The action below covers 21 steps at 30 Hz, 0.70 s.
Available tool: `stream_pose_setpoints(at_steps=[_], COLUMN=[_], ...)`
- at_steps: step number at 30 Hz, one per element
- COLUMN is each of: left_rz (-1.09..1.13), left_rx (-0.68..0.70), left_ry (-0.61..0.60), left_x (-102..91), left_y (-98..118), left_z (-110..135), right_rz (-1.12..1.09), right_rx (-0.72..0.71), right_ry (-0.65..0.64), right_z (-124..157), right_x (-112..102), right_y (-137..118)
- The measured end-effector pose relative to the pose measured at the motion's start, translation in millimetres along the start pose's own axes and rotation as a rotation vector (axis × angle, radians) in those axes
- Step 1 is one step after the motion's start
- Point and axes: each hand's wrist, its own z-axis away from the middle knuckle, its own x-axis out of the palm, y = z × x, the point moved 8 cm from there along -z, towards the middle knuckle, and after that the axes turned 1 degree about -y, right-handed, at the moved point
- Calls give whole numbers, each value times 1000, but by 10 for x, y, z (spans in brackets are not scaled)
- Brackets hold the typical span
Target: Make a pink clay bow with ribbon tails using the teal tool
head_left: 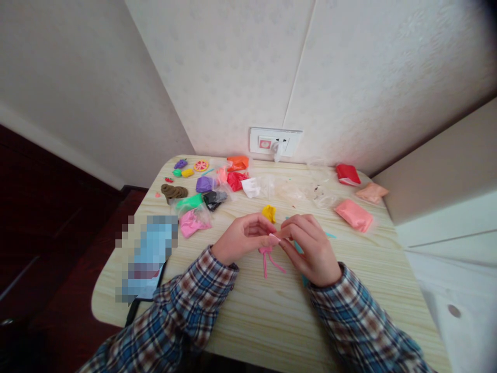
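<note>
My left hand [243, 238] and my right hand [310, 247] meet fingertip to fingertip over the middle of the wooden table [272, 321]. Both pinch a small pale pink bit of clay between them. Just below the fingers lies a pink clay shape [268, 260] of thin rolled strands on the tabletop. A yellow clay lump [269, 212] sits right behind my hands. A turquoise piece [298, 247] shows partly under my right hand.
Bags of coloured clay lie at the back left: pink [192, 223], green [189, 202], black [215, 199], purple [204, 184], red [236, 180], orange [237, 163], white [251, 187]. Pink [354, 215], peach [371, 192] and red [347, 174] bags lie right. A brown clay coil [173, 192], a wall socket [275, 141].
</note>
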Motion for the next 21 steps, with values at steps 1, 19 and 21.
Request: stream_pose_setpoints(at_steps=[1, 19, 21], left_rz=[-5, -81, -64], left_rx=[3, 72, 69], left_ry=[8, 30, 33], left_x=[-10, -28, -37], left_y=[6, 55, 54], left_z=[0, 12, 5], right_rz=[16, -48, -13], right_rx=[0, 199, 150], right_ry=[-7, -14, -15], right_z=[-2, 52, 39], right_x=[6, 61, 61], right_y=[7, 204, 156])
